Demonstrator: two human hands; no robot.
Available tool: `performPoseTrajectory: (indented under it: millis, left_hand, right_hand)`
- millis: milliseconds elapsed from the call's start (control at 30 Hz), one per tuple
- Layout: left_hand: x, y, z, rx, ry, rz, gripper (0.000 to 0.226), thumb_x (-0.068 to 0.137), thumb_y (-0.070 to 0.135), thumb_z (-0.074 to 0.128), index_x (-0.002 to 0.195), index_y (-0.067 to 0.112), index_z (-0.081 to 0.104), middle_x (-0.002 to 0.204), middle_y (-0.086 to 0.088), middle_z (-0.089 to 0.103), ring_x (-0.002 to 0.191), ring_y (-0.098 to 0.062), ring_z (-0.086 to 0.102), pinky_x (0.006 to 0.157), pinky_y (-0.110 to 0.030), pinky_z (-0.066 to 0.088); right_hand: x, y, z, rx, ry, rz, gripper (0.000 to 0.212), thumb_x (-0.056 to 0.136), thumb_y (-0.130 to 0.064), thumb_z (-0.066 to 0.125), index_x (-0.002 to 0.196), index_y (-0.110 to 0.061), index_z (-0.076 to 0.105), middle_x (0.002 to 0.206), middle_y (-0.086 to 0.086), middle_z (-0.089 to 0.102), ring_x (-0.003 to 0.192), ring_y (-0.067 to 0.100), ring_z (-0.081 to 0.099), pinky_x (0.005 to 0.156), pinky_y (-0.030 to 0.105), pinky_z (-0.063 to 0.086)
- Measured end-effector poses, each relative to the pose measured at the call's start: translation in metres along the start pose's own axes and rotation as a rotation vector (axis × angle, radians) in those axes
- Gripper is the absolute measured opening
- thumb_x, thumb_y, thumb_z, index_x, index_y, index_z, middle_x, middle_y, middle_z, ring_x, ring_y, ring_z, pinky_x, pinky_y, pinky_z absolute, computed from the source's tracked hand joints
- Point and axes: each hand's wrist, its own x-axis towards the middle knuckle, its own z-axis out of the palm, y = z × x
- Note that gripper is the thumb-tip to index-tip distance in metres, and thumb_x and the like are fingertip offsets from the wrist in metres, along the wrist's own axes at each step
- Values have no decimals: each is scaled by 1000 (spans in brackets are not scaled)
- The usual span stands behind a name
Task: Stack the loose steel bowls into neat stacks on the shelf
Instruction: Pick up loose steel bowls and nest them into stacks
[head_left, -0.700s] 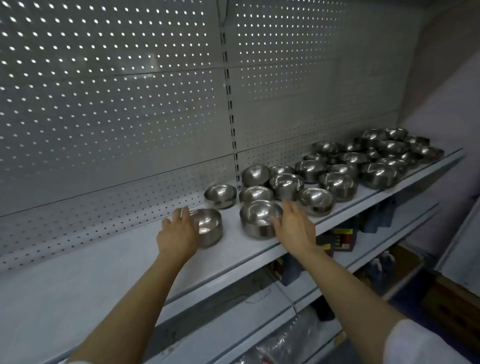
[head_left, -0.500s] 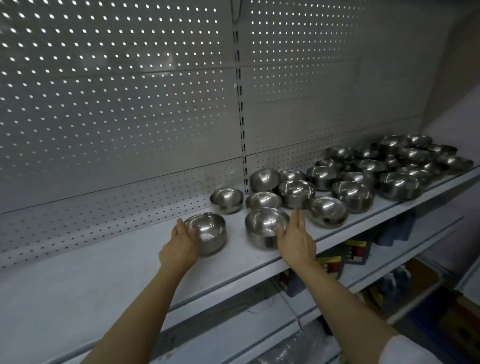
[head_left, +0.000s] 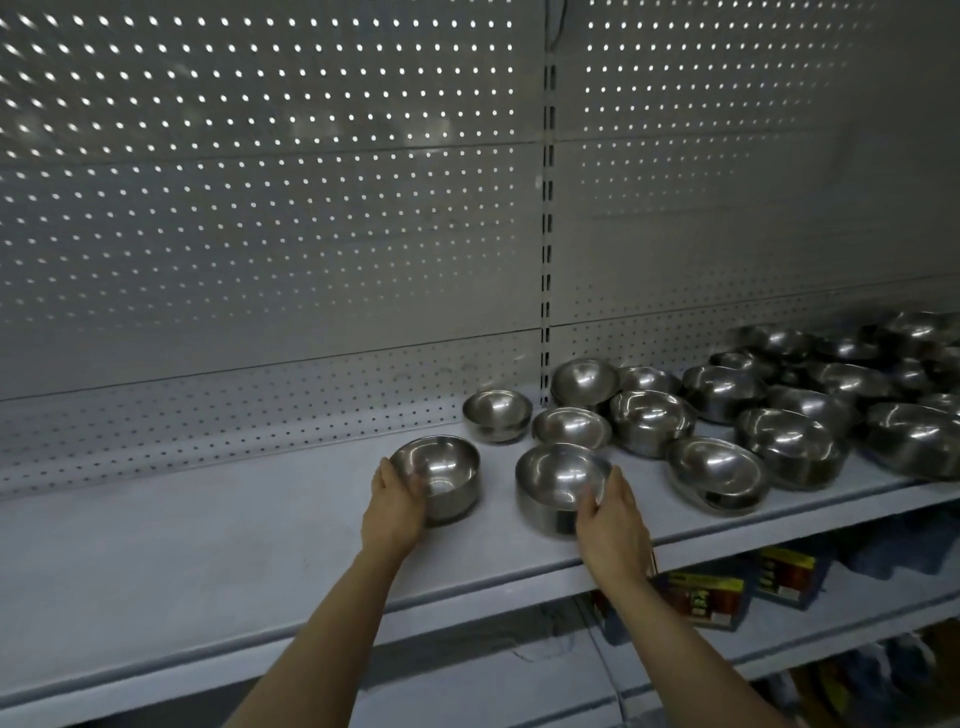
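My left hand (head_left: 396, 496) cups the near wall of a round polished steel bowl (head_left: 439, 475) on the pale grey metal shelf (head_left: 208, 551); my right hand (head_left: 610, 512) wraps the rim of a second shiny steel bowl (head_left: 558, 480) just beside it. Both bowls stand upright and look empty. I judge them light, rigid and slick, so rim and outer wall are the surest hold. More loose steel bowls (head_left: 789, 436) crowd the shelf to the right.

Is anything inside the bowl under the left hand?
No: the bowl by the left hand shows only its bare, shiny inside. The hand covers its near-left wall.
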Motion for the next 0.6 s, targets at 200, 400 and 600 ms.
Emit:
performPoseTrajectory:
  millis: [200, 400, 600]
  left_hand:
    - [-7, -1, -6, -189, 6, -55, 54, 96, 46, 44, 145, 24, 36, 133, -13, 58, 111, -36, 60, 94, -55, 52]
    - [-17, -9, -26, -422, -66, -169, 61, 99, 8, 38, 155, 29, 25, 128, -6, 51, 92, -34, 65, 68, -43, 62]
    - [-17, -26, -48, -505, -48, -215, 59, 100, 9, 41, 153, 34, 33, 112, -9, 59, 87, -40, 69, 60, -39, 62]
  right_hand:
    - [5, -2, 11, 139, -22, 44, 54, 97, -36, 43, 147, -20, 29, 134, 11, 55, 117, 31, 55, 95, 46, 49]
    - [2, -7, 23, 261, -13, 101, 50, 95, -35, 43, 144, -29, 33, 117, 8, 64, 94, 30, 65, 83, 47, 55]
    - [-11, -26, 24, 311, 32, 22, 53, 98, -26, 45, 149, -27, 30, 116, 9, 64, 99, 29, 61, 85, 38, 49]
